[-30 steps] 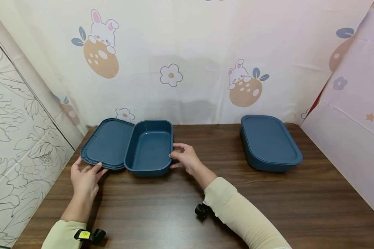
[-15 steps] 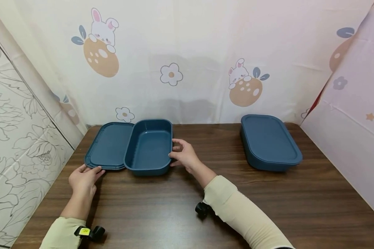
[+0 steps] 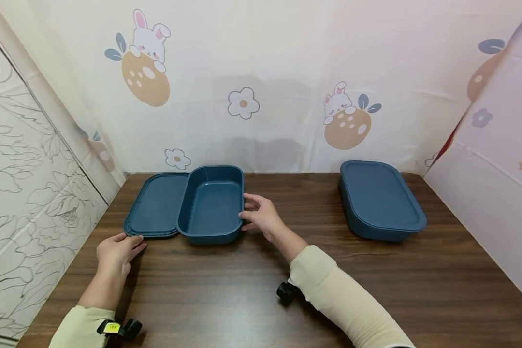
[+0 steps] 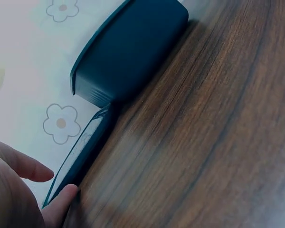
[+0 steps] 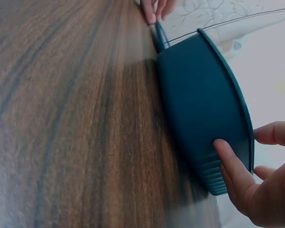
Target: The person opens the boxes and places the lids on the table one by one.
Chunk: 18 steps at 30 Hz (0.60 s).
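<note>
An uncovered blue rectangular food container [image 3: 212, 208] stands on the table with nothing inside. Flat on the wood at its left lies its blue lid [image 3: 156, 205], underside up, one edge against the container. My left hand [image 3: 115, 253] is at the lid's near left corner; in the left wrist view a fingertip [image 4: 66, 194] touches the lid's edge. My right hand [image 3: 263, 217] rests its spread fingers along the container's right wall, and the right wrist view shows a fingertip [image 5: 223, 148] on that wall without wrapping round it.
A second blue container [image 3: 380, 200] with its lid on stands at the back right of the brown wooden table [image 3: 226, 295]. Patterned cloth [image 3: 287, 58] hangs behind the table's far edge and along both sides.
The lid has gone from slightly raised at the left to flat on the table. My left hand has let its edge down and drawn back a little. The right hand stays at the container.
</note>
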Available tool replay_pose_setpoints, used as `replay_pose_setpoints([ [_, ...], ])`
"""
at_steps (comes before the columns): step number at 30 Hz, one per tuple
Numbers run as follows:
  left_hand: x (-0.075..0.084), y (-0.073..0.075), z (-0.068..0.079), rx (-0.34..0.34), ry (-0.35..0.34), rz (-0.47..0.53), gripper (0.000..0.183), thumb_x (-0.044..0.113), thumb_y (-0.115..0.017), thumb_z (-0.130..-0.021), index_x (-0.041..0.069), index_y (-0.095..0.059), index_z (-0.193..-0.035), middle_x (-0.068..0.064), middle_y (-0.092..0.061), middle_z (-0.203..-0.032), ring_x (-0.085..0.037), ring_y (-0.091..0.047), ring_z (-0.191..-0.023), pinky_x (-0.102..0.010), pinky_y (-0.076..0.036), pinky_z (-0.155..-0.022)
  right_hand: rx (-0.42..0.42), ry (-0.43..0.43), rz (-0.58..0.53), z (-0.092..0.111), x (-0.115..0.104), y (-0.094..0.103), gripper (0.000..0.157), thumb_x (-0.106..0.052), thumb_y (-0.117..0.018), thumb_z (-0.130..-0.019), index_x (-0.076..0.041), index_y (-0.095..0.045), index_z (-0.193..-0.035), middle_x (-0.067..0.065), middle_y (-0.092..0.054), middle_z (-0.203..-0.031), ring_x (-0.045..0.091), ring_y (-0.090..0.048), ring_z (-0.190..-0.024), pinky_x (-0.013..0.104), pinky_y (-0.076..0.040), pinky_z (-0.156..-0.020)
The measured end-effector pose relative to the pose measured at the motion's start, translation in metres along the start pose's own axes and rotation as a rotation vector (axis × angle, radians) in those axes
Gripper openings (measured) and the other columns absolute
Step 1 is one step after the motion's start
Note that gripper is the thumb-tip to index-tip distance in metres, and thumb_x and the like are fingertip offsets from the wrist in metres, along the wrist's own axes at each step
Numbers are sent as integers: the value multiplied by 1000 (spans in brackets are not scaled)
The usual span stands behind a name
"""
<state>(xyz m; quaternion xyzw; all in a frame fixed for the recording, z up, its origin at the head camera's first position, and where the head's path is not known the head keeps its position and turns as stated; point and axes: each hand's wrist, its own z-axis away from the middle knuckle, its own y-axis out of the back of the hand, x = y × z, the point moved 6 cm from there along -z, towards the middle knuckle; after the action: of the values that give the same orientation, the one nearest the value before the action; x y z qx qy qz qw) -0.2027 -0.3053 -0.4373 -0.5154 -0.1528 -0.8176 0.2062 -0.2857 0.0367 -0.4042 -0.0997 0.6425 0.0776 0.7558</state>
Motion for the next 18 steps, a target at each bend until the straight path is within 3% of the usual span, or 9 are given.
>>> replay_pose_setpoints([
  [4,1,-1,3,-20,-2,36,73,-5,-55,-93,-1,-16,-154,-21,-17,-156,-6,-69,-76,-29,-53,-87,-13,-4,-14,4,-2,2,60,10,-63,-87,1,-44,-143,30,-51,-128,38,-65,-96,49,-57,-76],
  [10,3,-4,7,-43,-1,106,61,-6,-56,-92,1,-32,-147,-12,-34,-137,-7,-65,-81,-24,-55,-81,-17,-12,-6,8,-1,5,55,7,-63,-89,3,-46,-140,29,-53,-128,24,-66,-88,44,-58,-75],
  [18,7,-16,12,-263,-120,-9,29,-3,-59,-93,-4,-51,-121,-3,-54,-103,-7,-64,-81,-24,-56,-77,-24,-7,54,14,0,10,46,2,-64,-89,2,-52,-134,23,-57,-122,34,-64,-101,45,-58,-76],
])
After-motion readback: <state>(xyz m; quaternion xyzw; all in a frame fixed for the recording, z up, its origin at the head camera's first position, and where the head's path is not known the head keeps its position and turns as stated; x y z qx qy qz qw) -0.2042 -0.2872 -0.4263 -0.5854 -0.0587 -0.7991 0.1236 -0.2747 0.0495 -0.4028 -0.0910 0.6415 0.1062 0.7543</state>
